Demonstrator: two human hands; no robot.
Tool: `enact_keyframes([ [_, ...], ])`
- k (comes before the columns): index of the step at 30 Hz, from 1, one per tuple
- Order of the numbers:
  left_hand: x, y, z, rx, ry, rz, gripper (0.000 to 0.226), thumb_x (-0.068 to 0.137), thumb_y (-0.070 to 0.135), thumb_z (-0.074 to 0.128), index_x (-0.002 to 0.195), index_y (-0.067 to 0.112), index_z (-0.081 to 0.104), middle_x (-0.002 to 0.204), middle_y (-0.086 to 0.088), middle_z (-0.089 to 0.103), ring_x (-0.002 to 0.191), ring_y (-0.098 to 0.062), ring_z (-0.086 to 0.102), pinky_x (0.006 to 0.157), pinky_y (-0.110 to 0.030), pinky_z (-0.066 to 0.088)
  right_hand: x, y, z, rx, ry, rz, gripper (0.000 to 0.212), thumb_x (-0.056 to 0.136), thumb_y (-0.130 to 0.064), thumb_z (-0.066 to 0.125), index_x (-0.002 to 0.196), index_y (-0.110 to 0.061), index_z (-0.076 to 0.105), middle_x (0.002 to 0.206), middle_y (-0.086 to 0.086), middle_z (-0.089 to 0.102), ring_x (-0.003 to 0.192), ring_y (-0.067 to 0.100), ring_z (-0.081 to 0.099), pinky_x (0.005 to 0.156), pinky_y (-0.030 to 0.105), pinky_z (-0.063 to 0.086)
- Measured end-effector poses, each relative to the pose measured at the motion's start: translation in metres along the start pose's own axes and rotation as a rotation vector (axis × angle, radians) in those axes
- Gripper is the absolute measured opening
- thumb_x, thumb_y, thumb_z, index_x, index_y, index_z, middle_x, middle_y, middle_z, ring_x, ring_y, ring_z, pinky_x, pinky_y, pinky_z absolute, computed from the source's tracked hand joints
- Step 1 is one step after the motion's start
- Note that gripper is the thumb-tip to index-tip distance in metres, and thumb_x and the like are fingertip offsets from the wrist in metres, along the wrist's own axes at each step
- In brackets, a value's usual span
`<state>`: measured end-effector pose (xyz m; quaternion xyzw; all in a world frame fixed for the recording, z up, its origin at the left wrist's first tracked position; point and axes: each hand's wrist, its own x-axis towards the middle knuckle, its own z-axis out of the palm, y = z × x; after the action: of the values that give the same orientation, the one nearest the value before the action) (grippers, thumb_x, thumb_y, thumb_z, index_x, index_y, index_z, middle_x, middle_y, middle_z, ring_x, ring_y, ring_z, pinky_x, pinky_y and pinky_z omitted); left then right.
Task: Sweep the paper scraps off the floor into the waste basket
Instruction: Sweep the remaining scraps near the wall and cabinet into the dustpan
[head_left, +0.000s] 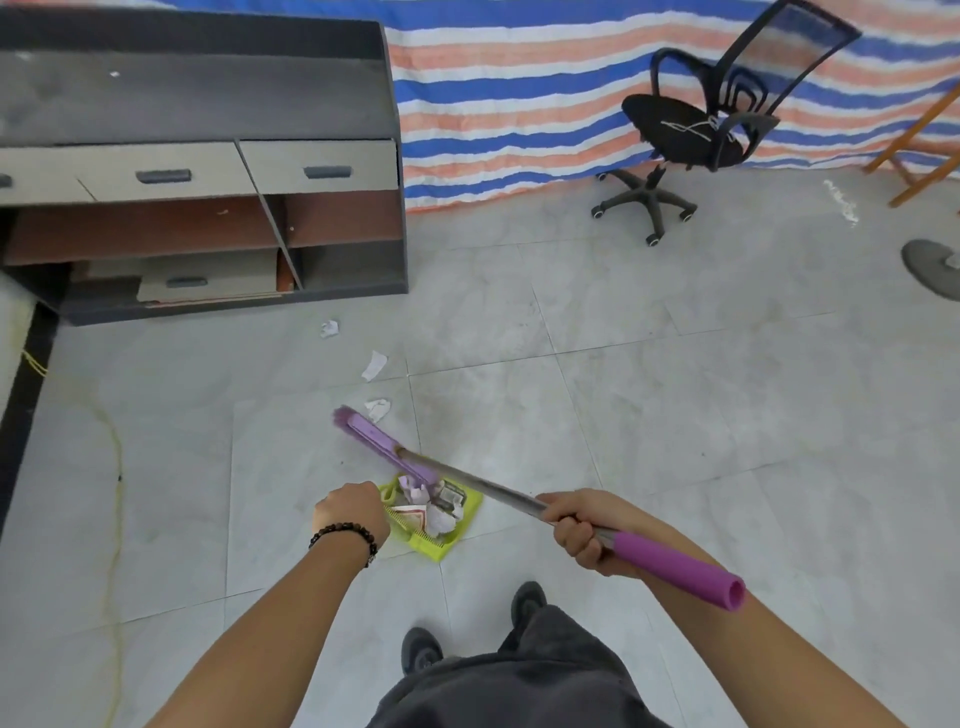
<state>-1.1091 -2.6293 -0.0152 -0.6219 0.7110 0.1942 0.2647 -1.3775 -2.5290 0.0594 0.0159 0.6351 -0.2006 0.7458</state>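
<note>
My right hand (576, 525) is shut on the metal shaft of a purple broom (384, 441), just ahead of its purple grip. The broom head lies low over the floor, pointing up-left. My left hand (353, 512) is shut on the handle of a lime-green dustpan (441, 545), which sits on the tiles and holds several crumpled paper scraps (436, 512). Three white scraps lie loose on the floor beyond the broom head: one right beside it (378, 409), one farther (374, 365), one near the cabinet (329, 328). No waste basket is in view.
A grey cabinet with drawers (208, 171) stands at the left. A black office chair (691, 130) stands at the back right before a striped tarp (519, 104). A round grey base (932, 267) sits at the right edge, near wooden legs (919, 156). A yellow cord (117, 467) runs down the left.
</note>
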Motion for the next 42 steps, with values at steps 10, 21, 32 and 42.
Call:
enact_keyframes([
  [10,0.010,-0.066,-0.003,-0.403,0.010,-0.282,0.013,0.085,0.012,0.049,0.091,0.015,0.059,0.085,-0.002,0.061,0.081,-0.022,0.063,0.061,-0.026,0.049,0.035,-0.064,0.082,-0.547,0.107,-0.228,0.056,0.091,-0.002,0.049,0.144,-0.004,0.033,0.057,0.005,0.038,0.042,0.011,0.034,0.042,0.020,0.026],
  [21,0.089,-0.061,-0.040,-0.550,0.014,-0.526,0.014,0.087,0.026,0.051,0.089,0.020,0.063,0.079,0.001,0.060,0.074,-0.022,0.059,0.061,-0.027,0.049,0.152,-0.229,0.127,-1.020,0.088,-0.416,0.032,0.080,-0.003,0.048,0.109,-0.011,0.058,0.057,0.006,0.055,0.037,0.017,0.050,0.040,0.022,0.042],
  [32,0.108,-0.043,-0.055,-0.426,-0.059,-0.627,0.016,0.095,0.040,0.045,0.095,0.028,0.056,0.074,0.006,0.059,0.067,-0.018,0.057,0.053,-0.025,0.046,0.284,-0.364,0.165,-1.012,0.203,-0.263,0.044,0.089,-0.007,0.036,0.129,-0.018,0.049,0.093,0.017,0.065,0.057,0.027,0.062,0.067,0.042,0.062],
  [42,0.120,-0.048,-0.062,-0.397,-0.049,-0.585,0.017,0.095,0.038,0.046,0.096,0.025,0.057,0.079,0.003,0.063,0.073,-0.020,0.061,0.061,-0.028,0.052,0.252,-0.319,0.132,-1.267,0.212,-0.115,0.076,0.088,0.000,0.030,0.155,-0.036,0.018,0.085,0.014,0.062,0.041,0.019,0.048,0.038,0.024,0.041],
])
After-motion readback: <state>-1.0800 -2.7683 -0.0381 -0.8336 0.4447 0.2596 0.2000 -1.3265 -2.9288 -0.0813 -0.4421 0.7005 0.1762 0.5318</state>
